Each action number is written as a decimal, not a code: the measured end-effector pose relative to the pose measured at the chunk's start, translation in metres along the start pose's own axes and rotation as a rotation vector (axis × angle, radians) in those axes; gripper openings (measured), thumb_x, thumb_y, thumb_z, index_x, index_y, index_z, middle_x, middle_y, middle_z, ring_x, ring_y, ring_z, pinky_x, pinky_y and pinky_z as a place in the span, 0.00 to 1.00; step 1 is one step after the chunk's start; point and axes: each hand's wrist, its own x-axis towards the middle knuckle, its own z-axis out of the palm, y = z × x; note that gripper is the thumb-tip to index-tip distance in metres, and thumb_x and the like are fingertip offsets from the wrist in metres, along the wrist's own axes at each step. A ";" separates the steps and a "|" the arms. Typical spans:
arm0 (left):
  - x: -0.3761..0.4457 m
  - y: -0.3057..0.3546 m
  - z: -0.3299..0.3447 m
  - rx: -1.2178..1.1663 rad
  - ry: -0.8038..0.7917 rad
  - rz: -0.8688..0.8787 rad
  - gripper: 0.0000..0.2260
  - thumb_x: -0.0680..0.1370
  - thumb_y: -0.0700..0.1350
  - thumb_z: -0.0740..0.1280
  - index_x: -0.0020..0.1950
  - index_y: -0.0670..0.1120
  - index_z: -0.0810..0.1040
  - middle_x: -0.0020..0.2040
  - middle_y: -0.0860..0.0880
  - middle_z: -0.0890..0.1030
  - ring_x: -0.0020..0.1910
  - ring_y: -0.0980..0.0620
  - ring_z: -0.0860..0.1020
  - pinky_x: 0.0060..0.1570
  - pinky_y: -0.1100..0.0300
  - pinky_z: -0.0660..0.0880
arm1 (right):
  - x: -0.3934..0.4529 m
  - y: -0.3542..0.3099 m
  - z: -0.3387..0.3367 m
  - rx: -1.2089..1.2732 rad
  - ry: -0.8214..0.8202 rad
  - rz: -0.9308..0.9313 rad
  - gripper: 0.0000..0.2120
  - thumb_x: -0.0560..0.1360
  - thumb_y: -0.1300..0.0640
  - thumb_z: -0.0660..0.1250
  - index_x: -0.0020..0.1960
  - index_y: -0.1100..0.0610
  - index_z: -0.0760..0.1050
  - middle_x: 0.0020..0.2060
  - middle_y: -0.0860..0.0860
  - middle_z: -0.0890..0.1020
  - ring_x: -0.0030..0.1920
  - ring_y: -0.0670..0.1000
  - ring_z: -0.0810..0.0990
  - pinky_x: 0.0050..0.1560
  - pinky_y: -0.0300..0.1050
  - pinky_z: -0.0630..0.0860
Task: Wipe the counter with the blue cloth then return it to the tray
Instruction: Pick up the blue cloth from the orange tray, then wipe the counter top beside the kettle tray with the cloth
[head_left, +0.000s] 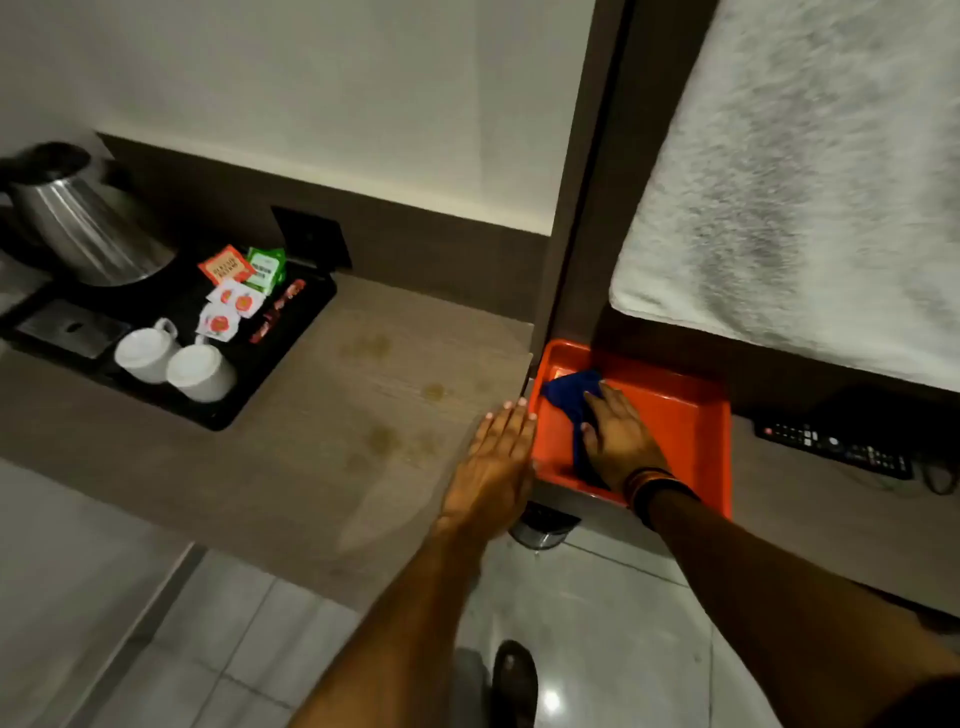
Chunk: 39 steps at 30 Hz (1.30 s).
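Rightward — blue cloth (570, 397) (under right hand (621, 441)), tray-bound

**Hand on cloth in tray**

The right hand (621, 441) lies flat on the blue cloth (569, 397) inside the orange tray (691, 415). The left hand (496, 462) rests palm down, fingers (511, 415) straight, at the tabletop (311, 441) edge (brownish stains nearby). Far left, a black tray (291, 332) carries kettle (78, 228), cups (174, 358) and sachets (234, 291).

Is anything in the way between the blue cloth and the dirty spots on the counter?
Nothing visible blocks it. The right hand rests on the blue cloth in the orange tray. The left hand lies flat at the counter edge, beside the brownish spots.
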 end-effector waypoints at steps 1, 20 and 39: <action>0.001 -0.002 0.010 -0.009 -0.006 -0.005 0.28 0.85 0.49 0.54 0.83 0.40 0.55 0.84 0.40 0.56 0.84 0.41 0.52 0.83 0.43 0.50 | 0.009 0.005 0.007 -0.001 -0.008 0.004 0.27 0.81 0.58 0.61 0.78 0.61 0.61 0.80 0.61 0.58 0.80 0.60 0.56 0.80 0.50 0.52; -0.020 -0.012 0.003 0.053 -0.081 -0.015 0.27 0.86 0.50 0.51 0.83 0.40 0.55 0.84 0.40 0.57 0.84 0.42 0.53 0.82 0.43 0.51 | 0.020 -0.014 -0.005 0.200 0.181 0.146 0.26 0.73 0.69 0.64 0.71 0.59 0.74 0.62 0.65 0.81 0.61 0.68 0.79 0.65 0.56 0.73; -0.164 -0.185 -0.085 0.127 0.008 -0.569 0.28 0.86 0.54 0.46 0.83 0.43 0.44 0.85 0.44 0.44 0.84 0.47 0.41 0.80 0.51 0.34 | -0.069 -0.211 0.097 -0.057 -0.065 -0.149 0.33 0.83 0.41 0.51 0.82 0.53 0.46 0.82 0.54 0.44 0.82 0.56 0.41 0.81 0.59 0.42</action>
